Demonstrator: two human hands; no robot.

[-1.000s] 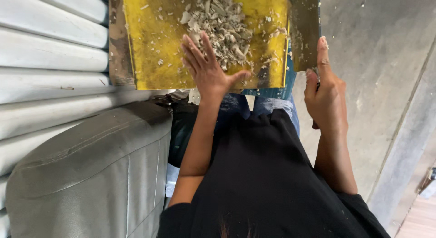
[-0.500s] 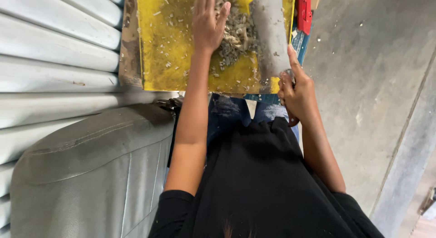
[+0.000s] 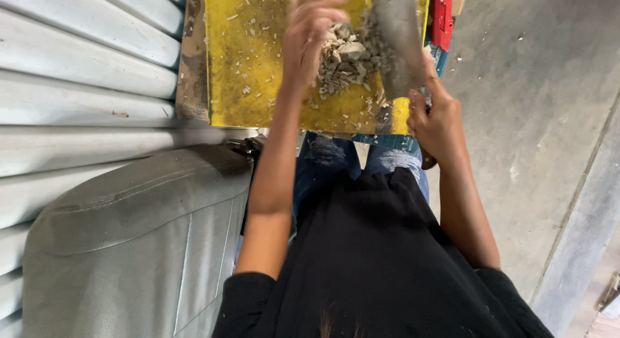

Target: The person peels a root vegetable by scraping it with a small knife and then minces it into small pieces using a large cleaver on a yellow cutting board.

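The fingers of the left hand curl down over the far side of a heap of grey, flaky chunks, cupping and touching it; motion blur hides whether they are pressed tight or slightly spread. The heap sits right of centre on a yellow board, with small crumbs strewn to its left and near side.

The right hand is wrapped shut around the handle of a broad grey blade, which stands on the board just right of the heap, its flat face touching the chunks. I cannot tell from the blur where its edge lies.

Judging from this, the main hazard is the closeness of the 2 hands: the left fingers lie just across the heap from the blade, so a sweep or chop that runs too far could catch them. The heap is also loose, so a hard push could scatter chunks over the near or right edge onto the person's jeans or the concrete floor, where flecks already lie. A red object lies right of the blade and could be knocked. Left of the lap is a grey padded seat against a corrugated wall.
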